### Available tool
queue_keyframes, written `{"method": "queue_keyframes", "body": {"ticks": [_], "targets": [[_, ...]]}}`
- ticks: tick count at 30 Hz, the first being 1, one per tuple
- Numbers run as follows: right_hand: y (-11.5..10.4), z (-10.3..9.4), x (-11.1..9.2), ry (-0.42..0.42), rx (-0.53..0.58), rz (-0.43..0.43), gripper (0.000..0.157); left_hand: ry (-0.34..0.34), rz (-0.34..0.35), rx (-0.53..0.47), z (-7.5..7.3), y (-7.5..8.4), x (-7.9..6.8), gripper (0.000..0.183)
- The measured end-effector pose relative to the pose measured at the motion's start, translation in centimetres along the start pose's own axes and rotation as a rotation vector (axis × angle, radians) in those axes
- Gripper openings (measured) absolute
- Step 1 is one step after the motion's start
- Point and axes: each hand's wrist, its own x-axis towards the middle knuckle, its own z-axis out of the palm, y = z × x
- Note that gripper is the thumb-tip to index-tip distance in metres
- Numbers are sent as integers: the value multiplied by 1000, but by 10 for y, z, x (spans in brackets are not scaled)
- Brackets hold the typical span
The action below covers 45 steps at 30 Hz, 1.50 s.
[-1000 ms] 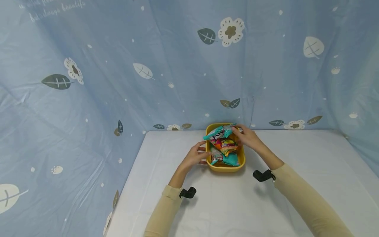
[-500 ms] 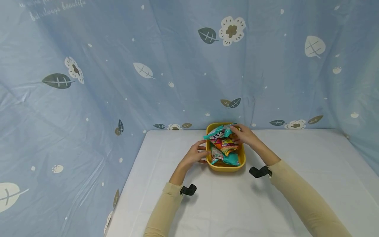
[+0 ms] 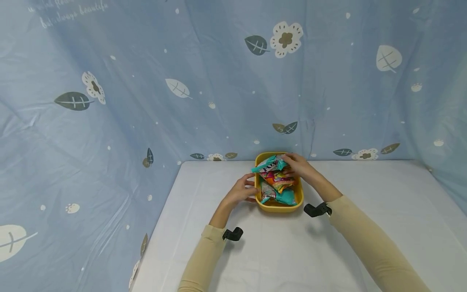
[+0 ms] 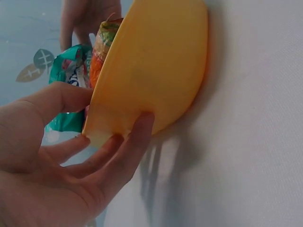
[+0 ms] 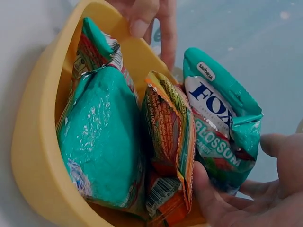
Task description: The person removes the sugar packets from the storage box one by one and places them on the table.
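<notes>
A yellow plastic tub [image 3: 279,209] stands near the back of the white table and holds several candy bags. My left hand [image 3: 238,191] grips its left rim, thumb over the edge and the other fingers spread against the outer wall [image 4: 156,56]. At the tub's far end my right hand [image 3: 300,168] pinches a teal FOX candy bag [image 5: 215,113], with thumb on one side and fingers on the other. That bag leans upright beside an orange candy bag [image 5: 165,123]. Another teal bag [image 5: 104,137] lies at the near end.
The white table [image 3: 277,255] extends in front of the tub and to both sides. A blue patterned curtain [image 3: 226,121] hangs right behind the table's back edge and along the left. Black camera mounts [image 3: 317,209] sit on both wrists.
My right wrist and forearm have shifted slightly left and away from me, with the fingers still at the FOX bag. My left hand and the tub have stayed in place.
</notes>
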Motion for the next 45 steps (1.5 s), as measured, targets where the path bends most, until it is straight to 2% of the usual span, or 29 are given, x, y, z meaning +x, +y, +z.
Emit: {"method": "queue_keyframes", "body": {"ticks": [12,16,23,33,45], "targets": [[-4,7,4,-16,86,32,63,3,-15,-5,1,-2,2,74],[-5,9,5,-30,111,40,67,11,-13,5,1,-2,2,74],[-11,11,0,-73,231,53,74,8,0,19,1,-1,1,73],[-7,15,3,-58,411,80,74,13,-7,17,2,0,1,71],[-2,16,1,-46,495,92,73,15,-5,29,3,-1,-1,71]]}}
